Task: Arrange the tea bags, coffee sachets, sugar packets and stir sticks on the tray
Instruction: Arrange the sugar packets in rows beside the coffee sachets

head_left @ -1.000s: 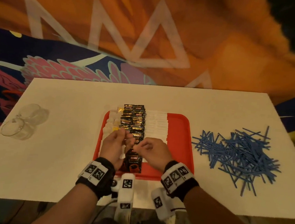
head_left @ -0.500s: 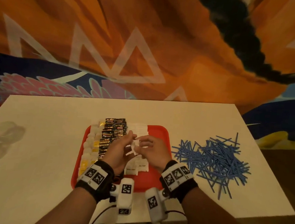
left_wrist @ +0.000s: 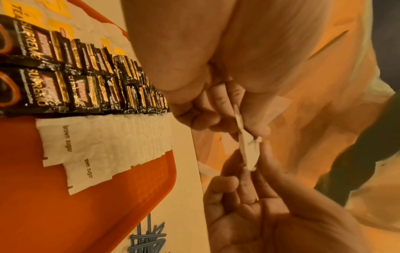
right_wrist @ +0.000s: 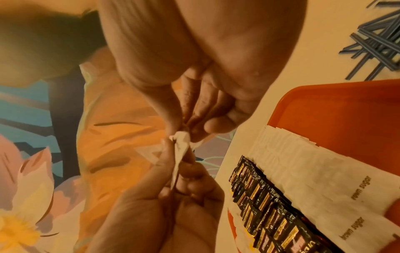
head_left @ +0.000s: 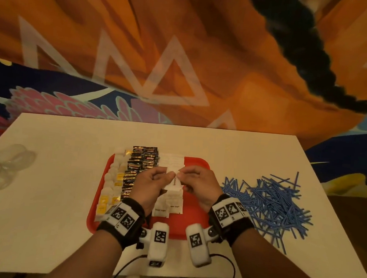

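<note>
Pinching 1 white sugar packet (head_left: 174, 180) between them, the left hand (head_left: 150, 185) and the right hand (head_left: 198, 184) hover above the middle of the red tray (head_left: 193, 224). Each grip is closed on the packet: the left wrist view shows the packet (left_wrist: 249, 149) edge-on, nipped between thumb and fingertips of the left hand at one end and taken by the right hand's fingertips (left_wrist: 244, 172) at the other. The right wrist view shows the same packet (right_wrist: 181, 142) raised clear of the rows below.

On the tray, the goods lie in columns running away from the person. The tea bags (head_left: 114, 184), white with yellow tags, fill the left side. Just beside them sit the coffee sachets (head_left: 140, 168), black and gold, overlapping in 2 columns. Next come the sugar packets (head_left: 168, 205), white and printed "brown sugar", overlapping like shingles; the hands hide the middle of that run. The right part of the tray is bare red.

The stir sticks (head_left: 269, 202), blue, lie in a loose crossed pile on the white counter (head_left: 52, 205), just right of the tray. A crumpled clear plastic bag (head_left: 4, 166) lies well apart at the counter's left edge. Beyond the far edge spreads a patterned orange and blue surface (head_left: 206, 64).
</note>
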A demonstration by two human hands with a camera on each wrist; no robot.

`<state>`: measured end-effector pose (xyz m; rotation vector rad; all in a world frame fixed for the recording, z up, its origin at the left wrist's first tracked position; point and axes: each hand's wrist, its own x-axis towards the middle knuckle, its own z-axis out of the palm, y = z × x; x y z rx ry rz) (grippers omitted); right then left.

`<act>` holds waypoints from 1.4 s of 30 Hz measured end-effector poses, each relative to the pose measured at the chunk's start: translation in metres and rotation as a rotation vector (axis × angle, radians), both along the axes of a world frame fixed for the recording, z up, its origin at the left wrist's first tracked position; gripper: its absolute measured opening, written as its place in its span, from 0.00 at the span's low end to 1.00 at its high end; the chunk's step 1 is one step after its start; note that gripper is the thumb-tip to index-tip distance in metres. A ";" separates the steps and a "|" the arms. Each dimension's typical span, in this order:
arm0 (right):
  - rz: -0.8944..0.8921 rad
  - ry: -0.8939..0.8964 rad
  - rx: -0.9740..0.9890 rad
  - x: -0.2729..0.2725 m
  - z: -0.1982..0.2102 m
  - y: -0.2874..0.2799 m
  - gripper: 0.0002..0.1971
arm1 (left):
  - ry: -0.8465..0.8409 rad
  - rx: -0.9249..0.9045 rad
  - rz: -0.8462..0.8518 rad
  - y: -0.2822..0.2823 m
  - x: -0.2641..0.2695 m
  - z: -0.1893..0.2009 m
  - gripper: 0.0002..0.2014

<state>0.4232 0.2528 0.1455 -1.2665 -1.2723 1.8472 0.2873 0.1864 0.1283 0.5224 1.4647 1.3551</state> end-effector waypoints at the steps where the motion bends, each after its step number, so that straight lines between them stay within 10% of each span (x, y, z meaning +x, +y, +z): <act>1: -0.029 0.004 0.001 0.000 0.000 0.000 0.05 | -0.013 0.009 0.018 0.000 0.001 0.001 0.07; 12: -0.063 0.006 -0.056 0.000 -0.003 0.000 0.12 | 0.209 0.092 0.202 0.002 0.005 0.004 0.06; 23: -0.104 0.045 -0.114 -0.005 -0.005 0.002 0.06 | 0.293 0.111 0.053 -0.009 0.002 0.003 0.10; 34: 0.032 -0.051 0.222 -0.003 -0.015 -0.005 0.14 | 0.370 0.094 -0.039 -0.012 -0.007 0.006 0.12; 42: -0.056 -0.003 0.007 -0.003 -0.032 0.001 0.22 | 0.477 0.059 -0.160 -0.016 -0.017 0.002 0.15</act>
